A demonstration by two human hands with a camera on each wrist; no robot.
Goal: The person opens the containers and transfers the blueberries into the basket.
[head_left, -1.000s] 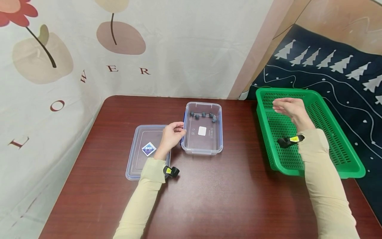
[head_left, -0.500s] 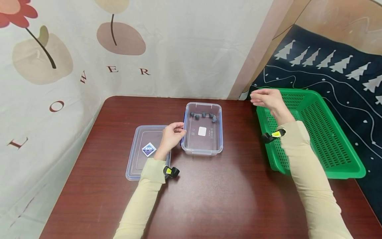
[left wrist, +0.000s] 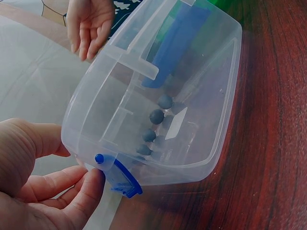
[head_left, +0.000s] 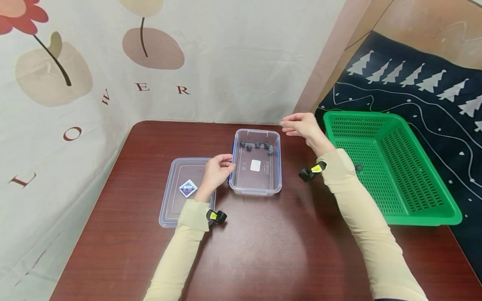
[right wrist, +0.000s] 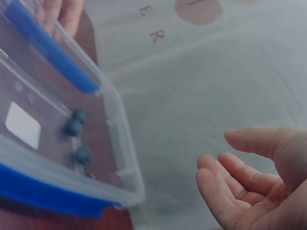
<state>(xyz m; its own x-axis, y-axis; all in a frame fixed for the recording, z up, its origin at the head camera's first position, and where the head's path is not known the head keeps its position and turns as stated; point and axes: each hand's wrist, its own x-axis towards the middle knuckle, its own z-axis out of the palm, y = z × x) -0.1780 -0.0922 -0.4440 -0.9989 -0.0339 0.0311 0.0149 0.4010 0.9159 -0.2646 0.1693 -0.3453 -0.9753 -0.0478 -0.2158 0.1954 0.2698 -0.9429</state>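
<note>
A clear plastic box (head_left: 255, 184) with blue side latches stands on the table, holding several small dark-blue balls (head_left: 257, 144) that look like blueberries. At its left side, my left hand (head_left: 218, 171) grips the edge by a blue latch (left wrist: 125, 179), thumb above and fingers below. My right hand (head_left: 303, 125) hovers beyond the box's far right corner. In the right wrist view, its fingers (right wrist: 216, 191) are loosely bent and apart from the thumb, with nothing between them. Another dark ball (head_left: 358, 167) lies in the green basket (head_left: 425, 219), partly beside my right sleeve.
The box's lid (head_left: 171, 196), with a blue-and-white sticker, lies flat to the left, partly under my left forearm. A printed curtain (head_left: 241, 100) hangs right behind the table's back edge. The basket stands at the table's right side.
My right hand has moved left from over the green basket to near the box. The ball in the basket has come into sight. My left hand and the box have stayed put.
</note>
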